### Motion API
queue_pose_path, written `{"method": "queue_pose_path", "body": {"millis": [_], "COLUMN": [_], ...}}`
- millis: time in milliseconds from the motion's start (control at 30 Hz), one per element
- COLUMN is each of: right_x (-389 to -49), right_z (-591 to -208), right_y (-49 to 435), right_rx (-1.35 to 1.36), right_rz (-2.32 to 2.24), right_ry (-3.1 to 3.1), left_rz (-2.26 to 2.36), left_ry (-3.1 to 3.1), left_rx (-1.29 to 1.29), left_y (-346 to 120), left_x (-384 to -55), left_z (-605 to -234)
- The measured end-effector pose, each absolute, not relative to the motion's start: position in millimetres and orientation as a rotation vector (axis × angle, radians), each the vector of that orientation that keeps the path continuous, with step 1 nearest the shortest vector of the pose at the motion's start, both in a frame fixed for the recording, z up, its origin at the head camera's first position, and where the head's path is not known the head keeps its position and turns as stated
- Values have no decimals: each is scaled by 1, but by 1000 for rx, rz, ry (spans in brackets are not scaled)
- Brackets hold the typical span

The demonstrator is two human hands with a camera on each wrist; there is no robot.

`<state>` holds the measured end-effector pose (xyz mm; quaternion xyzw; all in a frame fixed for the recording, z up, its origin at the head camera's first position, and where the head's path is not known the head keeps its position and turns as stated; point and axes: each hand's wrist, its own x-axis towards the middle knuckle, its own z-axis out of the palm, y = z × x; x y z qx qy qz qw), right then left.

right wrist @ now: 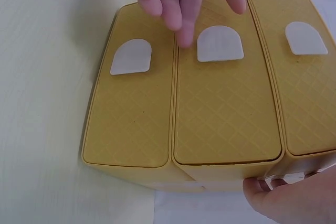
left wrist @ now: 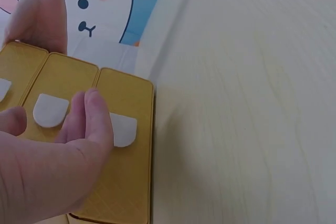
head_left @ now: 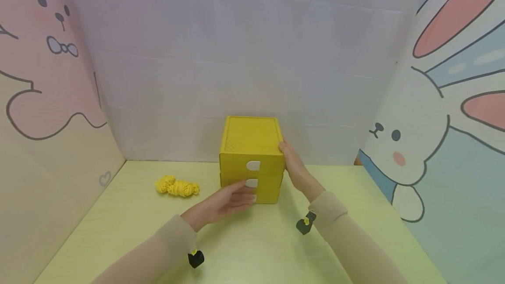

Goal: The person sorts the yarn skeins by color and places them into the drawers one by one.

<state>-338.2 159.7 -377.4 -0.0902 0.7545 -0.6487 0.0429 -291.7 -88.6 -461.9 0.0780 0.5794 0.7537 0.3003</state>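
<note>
Yellow three-drawer box [head_left: 252, 135] near the back sheet [head_left: 252, 65], white tabs forward. Left hand [head_left: 221, 203] in front, fingers loosely extended, released, partly covering lower tabs in head view. Right hand [head_left: 296, 168] against box's right side, fingers fairly straight. Yellow cord bundle [head_left: 177, 186] left, apart from box. Pale wood-grain tabletop [head_left: 256, 249]; cartoon side panels, rabbit [head_left: 410, 130] at right.

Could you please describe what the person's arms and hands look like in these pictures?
Both arms wear long, pale beige sleeves, the left sleeve and right sleeve ending near the wrists. A small black device with a yellow mark shows at each wrist, one on the left and one on the right. The left hand and right hand are bare, without gloves.
</note>
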Motion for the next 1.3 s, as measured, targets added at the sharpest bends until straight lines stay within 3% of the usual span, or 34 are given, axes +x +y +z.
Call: {"method": "queue_pose_path", "body": {"millis": [667, 1300], "right_x": [-336, -338], "right_z": [-376, -379], "right_y": [159, 159], "right_rx": [-266, -291], "right_rz": [-1972, -2008], "right_ry": [2318, 2295], "left_rz": [1971, 2075], "left_ry": [1512, 1369], "left_rx": [82, -112], "left_y": [-84, -59], "left_x": [-284, -290], "left_z": [-493, -497]}}
